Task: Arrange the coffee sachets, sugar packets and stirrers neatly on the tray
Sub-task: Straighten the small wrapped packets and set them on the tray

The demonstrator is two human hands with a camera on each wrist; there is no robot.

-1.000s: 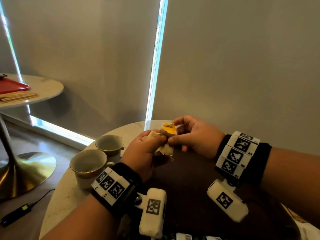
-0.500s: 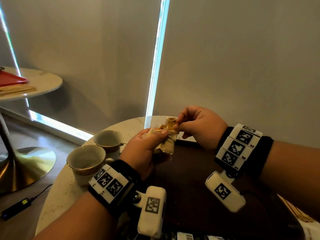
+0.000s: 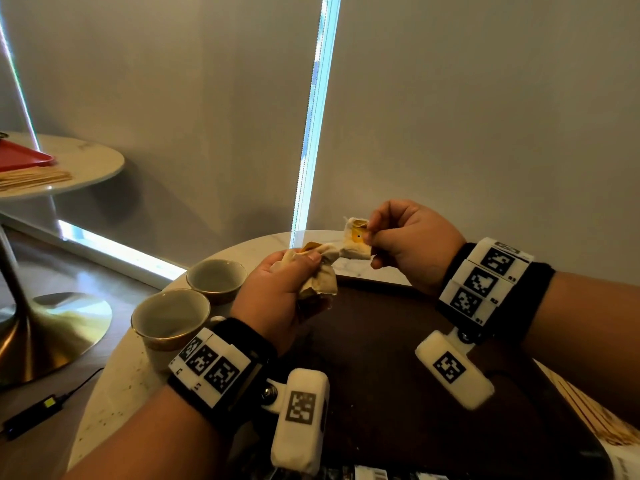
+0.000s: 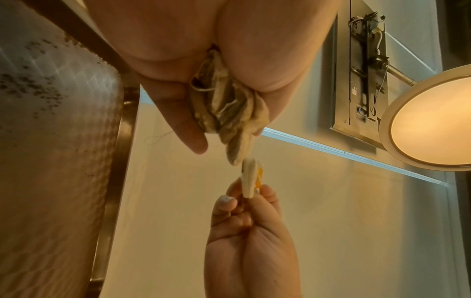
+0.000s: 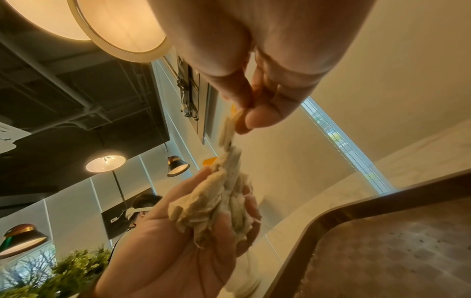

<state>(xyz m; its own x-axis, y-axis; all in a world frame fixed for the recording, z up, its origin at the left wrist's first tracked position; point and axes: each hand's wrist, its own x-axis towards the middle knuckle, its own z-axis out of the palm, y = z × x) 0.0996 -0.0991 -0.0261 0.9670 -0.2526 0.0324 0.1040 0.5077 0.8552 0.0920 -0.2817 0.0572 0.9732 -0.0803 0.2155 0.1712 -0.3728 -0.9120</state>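
Head view shows our left hand [image 3: 277, 289] clutching a bunch of crumpled pale sachets [image 3: 320, 271] above the dark tray [image 3: 398, 375]; just beyond, our right hand [image 3: 412, 240] pinches one sachet [image 3: 355, 239] between thumb and fingers. Two cups [image 3: 194, 299] stand left on the table [image 3: 114, 393].

No words or numbers can be read anywhere. The wristbands [image 3: 485, 282] and the white camera blocks [image 3: 300, 415] only carry black-and-white square code patterns. The packets at the bottom edge [image 3: 370, 474] show print, but it is too blurry to read.
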